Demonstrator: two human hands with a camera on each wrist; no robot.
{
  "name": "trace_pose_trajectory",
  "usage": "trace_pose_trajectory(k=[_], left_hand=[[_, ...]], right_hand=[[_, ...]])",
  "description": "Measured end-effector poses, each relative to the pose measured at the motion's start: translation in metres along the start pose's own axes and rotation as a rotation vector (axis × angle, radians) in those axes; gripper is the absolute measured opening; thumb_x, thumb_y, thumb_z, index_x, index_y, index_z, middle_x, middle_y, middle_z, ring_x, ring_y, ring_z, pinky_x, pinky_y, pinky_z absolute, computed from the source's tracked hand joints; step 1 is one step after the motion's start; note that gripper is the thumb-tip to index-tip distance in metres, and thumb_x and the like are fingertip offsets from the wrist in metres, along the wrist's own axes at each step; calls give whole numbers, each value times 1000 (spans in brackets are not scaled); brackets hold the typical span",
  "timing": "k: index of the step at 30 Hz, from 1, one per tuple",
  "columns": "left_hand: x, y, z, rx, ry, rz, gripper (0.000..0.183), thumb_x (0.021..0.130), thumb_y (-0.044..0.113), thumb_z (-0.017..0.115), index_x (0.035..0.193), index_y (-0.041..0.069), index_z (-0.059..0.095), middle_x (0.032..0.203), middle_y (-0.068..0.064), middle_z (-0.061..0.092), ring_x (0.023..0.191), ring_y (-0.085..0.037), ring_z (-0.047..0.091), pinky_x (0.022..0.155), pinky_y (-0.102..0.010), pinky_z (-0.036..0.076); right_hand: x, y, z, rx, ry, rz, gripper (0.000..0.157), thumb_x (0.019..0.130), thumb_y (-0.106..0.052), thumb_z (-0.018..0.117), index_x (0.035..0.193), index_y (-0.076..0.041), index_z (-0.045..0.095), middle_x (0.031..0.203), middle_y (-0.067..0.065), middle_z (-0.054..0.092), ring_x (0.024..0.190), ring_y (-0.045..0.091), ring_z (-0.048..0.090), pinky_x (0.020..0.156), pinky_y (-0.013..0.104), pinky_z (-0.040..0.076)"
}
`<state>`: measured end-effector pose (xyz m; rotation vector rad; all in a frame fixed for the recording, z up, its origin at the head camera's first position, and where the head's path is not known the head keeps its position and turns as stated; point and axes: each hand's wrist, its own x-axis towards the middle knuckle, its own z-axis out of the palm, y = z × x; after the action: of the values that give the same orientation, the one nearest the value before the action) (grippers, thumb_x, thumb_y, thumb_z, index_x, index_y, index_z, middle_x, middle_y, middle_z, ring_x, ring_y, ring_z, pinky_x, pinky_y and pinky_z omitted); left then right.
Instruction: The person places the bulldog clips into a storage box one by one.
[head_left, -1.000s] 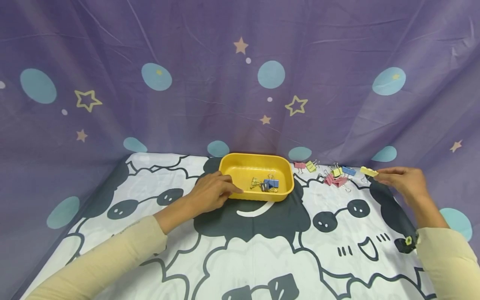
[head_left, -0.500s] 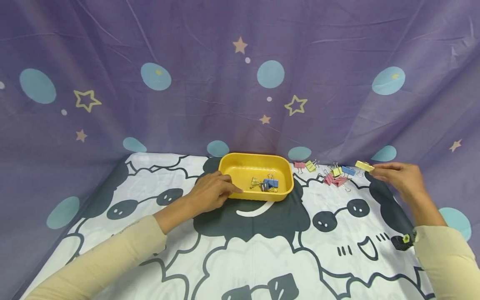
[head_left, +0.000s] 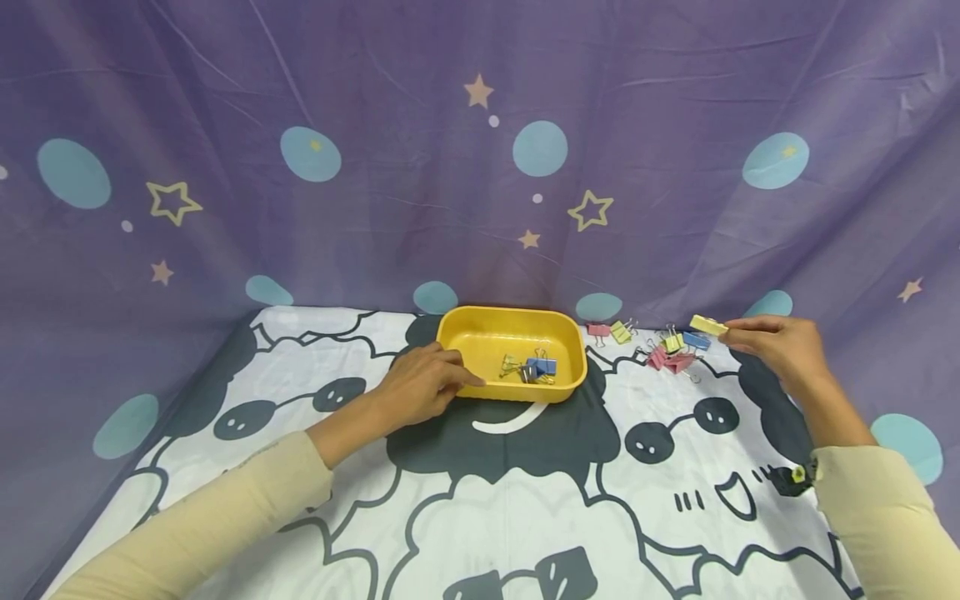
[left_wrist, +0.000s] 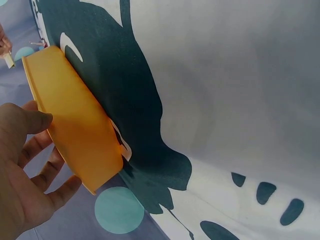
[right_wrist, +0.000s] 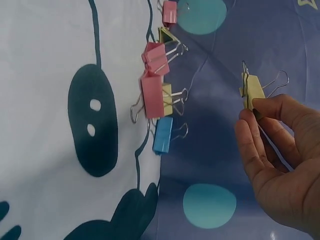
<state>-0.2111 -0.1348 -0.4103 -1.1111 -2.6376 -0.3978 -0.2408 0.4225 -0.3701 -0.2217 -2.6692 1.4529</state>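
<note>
Pinching yellow binder clip (right_wrist: 255,89) between thumb and fingers of right hand (head_left: 783,346); raised near loose heap at back edge of sheep-print tablecloth (head_left: 510,508), apart from blue binder clip (right_wrist: 163,136) and pink binder clips (right_wrist: 154,97). Left of heap, yellow tray (head_left: 517,314). Gripping tray at front-left rim with left hand (head_left: 423,382), thumb against outer wall. Inside, toward front right, second blue binder clip (head_left: 547,366) among a few more. Behind, purple curtain (head_left: 420,100) with printed stars and ovals.
</note>
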Motion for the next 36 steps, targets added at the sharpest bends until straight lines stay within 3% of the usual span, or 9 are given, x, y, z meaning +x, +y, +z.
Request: trace_pose_trajectory(k=[9,16,26,36], left_hand=[[-1,1,1,-9,7,1,40,94,0,82,121,29,90,91,4,73,82,-16,56,76,-31,47],[-1,2,0,-13,11,2,41,94,0,82,120,29,90,91,4,73,83,-17,57,76,-31,48],[-1,-1,3,-11,11,3,41,94,0,82,121,29,90,91,4,72,82,-16,56,74,-30,47],[0,1,0,-13,11,-3,39,94,0,83,120,29,91,91,4,73,82,-17,57,75,-30,47]], right_hand=[[-1,-14,15,-34,-15,-43,28,98,-24,88,121,-8,87,79,-34,75,79,-8,76,77,11,58],[-6,-26,28,-89,19,-76,35,95,-29,91,122,-7,87,78,-37,73,85,-11,67,76,14,56],[-6,-40,48,-63,-3,-92,47,96,-27,90,132,2,81,82,-38,72,86,-12,69,78,11,56],[-8,-52,65,-81,-22,-137,45,94,-29,91,129,-1,83,83,-37,74,87,-10,70,79,15,58]])
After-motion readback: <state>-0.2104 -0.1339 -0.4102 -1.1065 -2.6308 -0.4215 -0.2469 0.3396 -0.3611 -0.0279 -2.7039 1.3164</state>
